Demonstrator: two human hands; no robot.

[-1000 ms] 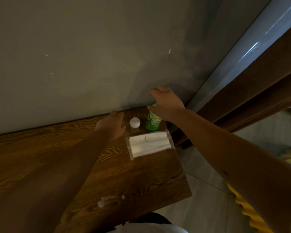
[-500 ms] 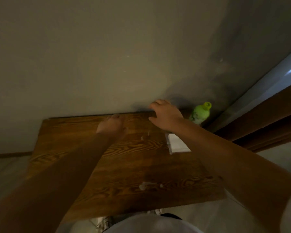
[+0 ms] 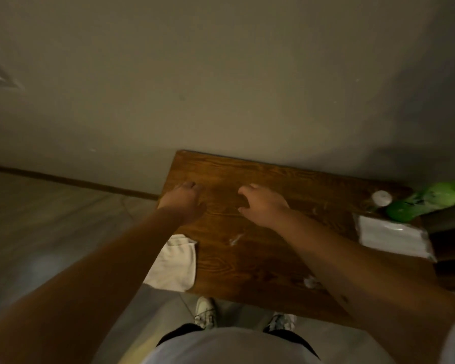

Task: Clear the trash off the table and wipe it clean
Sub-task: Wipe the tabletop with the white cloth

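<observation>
A brown wooden table (image 3: 250, 261) stands against the wall. My left hand (image 3: 183, 202) hovers over its left edge with fingers curled and nothing seen in it. My right hand (image 3: 264, 206) is spread open above the table's middle. Small white scraps of trash lie on the wood: one (image 3: 235, 239) near the middle, another (image 3: 310, 281) by the front edge next to my right forearm. A white cloth (image 3: 175, 261) hangs off the table's left side.
At the table's right end sit a green bottle (image 3: 426, 203), a small white-capped jar (image 3: 382, 198) and a white tissue pack (image 3: 394, 239). The wall is close behind. Grey floor lies to the left. My shoes (image 3: 205, 311) are under the front edge.
My right hand has left the green bottle and moved left to the table's middle. The left hand moved left too. The view swung left, showing the cloth and floor.
</observation>
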